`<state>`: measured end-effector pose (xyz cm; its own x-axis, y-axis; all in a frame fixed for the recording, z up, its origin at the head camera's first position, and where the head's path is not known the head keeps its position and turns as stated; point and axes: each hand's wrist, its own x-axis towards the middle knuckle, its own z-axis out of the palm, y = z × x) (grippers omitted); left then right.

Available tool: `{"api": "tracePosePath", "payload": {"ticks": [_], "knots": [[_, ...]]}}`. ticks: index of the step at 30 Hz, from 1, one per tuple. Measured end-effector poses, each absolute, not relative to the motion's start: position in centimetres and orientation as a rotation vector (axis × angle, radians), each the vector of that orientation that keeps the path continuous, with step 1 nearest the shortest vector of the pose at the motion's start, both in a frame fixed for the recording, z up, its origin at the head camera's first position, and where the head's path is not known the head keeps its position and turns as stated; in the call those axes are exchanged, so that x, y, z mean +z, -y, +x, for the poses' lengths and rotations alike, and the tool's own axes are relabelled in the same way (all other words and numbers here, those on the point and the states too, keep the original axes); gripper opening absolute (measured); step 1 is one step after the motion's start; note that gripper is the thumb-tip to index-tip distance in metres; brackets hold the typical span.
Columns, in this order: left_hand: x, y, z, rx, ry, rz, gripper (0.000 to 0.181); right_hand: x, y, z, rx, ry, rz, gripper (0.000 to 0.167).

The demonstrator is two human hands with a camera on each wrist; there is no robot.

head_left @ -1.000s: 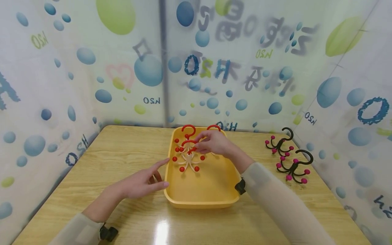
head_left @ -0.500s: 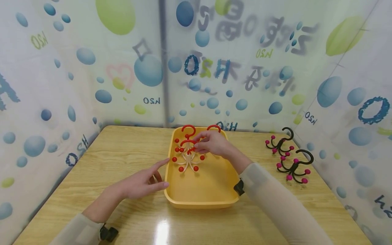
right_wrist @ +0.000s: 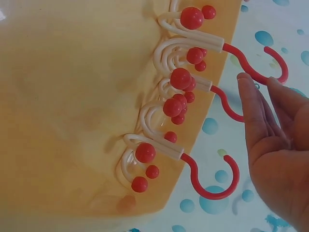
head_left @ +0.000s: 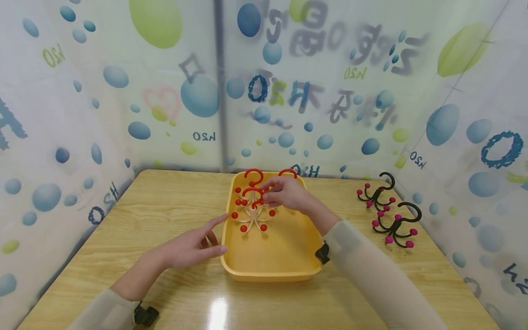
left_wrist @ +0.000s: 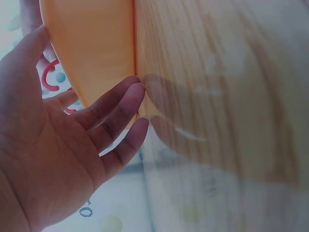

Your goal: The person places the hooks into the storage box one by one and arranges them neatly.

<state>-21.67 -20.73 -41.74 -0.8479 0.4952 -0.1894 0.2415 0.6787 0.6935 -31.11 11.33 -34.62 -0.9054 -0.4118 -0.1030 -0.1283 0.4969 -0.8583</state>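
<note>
My right hand (head_left: 289,195) reaches into a yellow-orange plastic tub (head_left: 272,276) and pinches the red hook of a claw-shaped hanger (head_left: 253,215). That hanger has curved white arms tipped with red balls; in the right wrist view its red hook (right_wrist: 248,70) passes between thumb and fingers. Two similar hangers stand behind, one with its hook (head_left: 254,170) at the left, the other with its hook (head_left: 288,171) at the right, mostly hidden by my hand. Fingers spread, my left hand (head_left: 185,250) rests against the tub's left side. In the left wrist view, the left fingertips (left_wrist: 137,92) meet the tub's wall.
Two black hangers with pink balls, a farther one (head_left: 376,195) and a nearer one (head_left: 396,227), stand on the wooden table (head_left: 165,197) right of the tub. A patterned curtain (head_left: 264,119) encloses the table at the back and sides.
The front hanger has shifted very slightly left in my right hand's pinch. My left hand stays in place against the tub.
</note>
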Motion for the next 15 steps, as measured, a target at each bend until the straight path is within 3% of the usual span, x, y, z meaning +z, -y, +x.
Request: {"api": "tracePosePath", "payload": {"ticks": [15], "knots": [[-41.8,20.6,-21.6,0.951,-2.554,0.584,0.089,-33.4,-15.8,-29.0,-1.372,-2.552,-0.47,0.028]]}}
